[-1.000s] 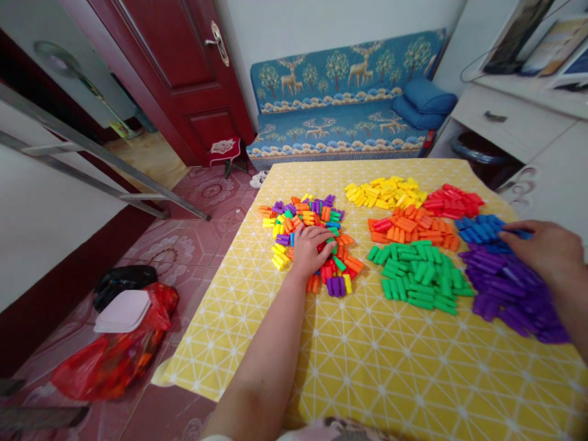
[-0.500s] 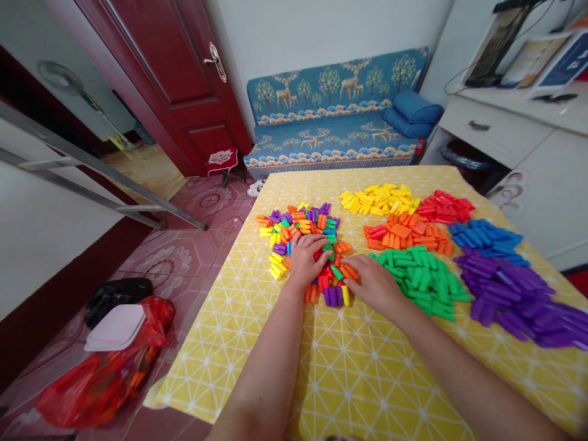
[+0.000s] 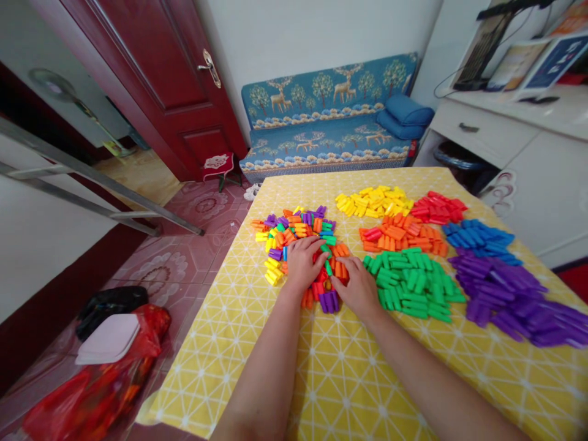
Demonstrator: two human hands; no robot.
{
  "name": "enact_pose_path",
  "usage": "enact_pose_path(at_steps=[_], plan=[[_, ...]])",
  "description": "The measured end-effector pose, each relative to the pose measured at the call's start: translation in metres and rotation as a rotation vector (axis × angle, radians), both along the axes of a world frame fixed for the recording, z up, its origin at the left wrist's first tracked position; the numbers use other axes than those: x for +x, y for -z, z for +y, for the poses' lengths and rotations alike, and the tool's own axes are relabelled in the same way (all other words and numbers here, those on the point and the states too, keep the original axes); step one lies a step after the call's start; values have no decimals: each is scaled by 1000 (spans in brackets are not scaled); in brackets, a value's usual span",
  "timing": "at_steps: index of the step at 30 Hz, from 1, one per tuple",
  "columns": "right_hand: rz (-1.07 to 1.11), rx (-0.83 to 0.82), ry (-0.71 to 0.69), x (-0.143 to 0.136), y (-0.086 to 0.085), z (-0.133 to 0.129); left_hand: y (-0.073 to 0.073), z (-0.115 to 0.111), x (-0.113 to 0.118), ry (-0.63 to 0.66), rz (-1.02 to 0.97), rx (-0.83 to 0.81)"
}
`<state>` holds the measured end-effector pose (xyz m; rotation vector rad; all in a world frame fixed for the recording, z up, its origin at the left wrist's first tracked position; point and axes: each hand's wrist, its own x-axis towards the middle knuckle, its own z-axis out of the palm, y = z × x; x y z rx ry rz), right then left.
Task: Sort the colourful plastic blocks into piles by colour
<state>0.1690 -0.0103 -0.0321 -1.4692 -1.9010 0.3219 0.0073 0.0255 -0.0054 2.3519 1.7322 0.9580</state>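
A loose pile of mixed plastic pieces (image 3: 275, 253), each like short finger-shaped tubes side by side, lies left of centre on the table. My left hand (image 3: 303, 264) rests over its middle, fingers curled, with a green piece (image 3: 326, 250) between thumb and forefinger. To the right, my right hand (image 3: 361, 286) reaches in at the pile's edge. Its thumb and forefinger are apart, close to another green piece and some orange pieces (image 3: 340, 270). Purple pieces (image 3: 329, 301) lie just below the fingers. Both palms hide part of the pile.
Sorted heaps lie on the right: yellow (image 3: 374, 201), orange (image 3: 402, 234), red (image 3: 438, 207), blue (image 3: 480, 237), green (image 3: 413, 283) and purple (image 3: 505, 297). A yellow patterned cloth covers the table (image 3: 248, 355). Beyond are a blue sofa (image 3: 321, 128) and, on the floor, red bags (image 3: 101, 392).
My right hand has moved left, deeper into the mixed pile, its thumb nearer my left hand. A small green piece by its fingers has shifted left and turned more upright. The view has shifted slightly.
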Motion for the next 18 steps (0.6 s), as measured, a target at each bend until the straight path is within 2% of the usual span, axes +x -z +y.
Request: enact_pose_path(at_steps=[7,10,14,18], plan=[[86,4,4,1,3,5,-10,16,11,-39,127,-66],[124,-8,-13,2,5,6,-12,28,12,-35,116,-85],[238,-4,-21,3,8,7,-10,32,9,28,-100,-11],[370,4,-5,4,11,10,-7,23,0,81,-375,56]])
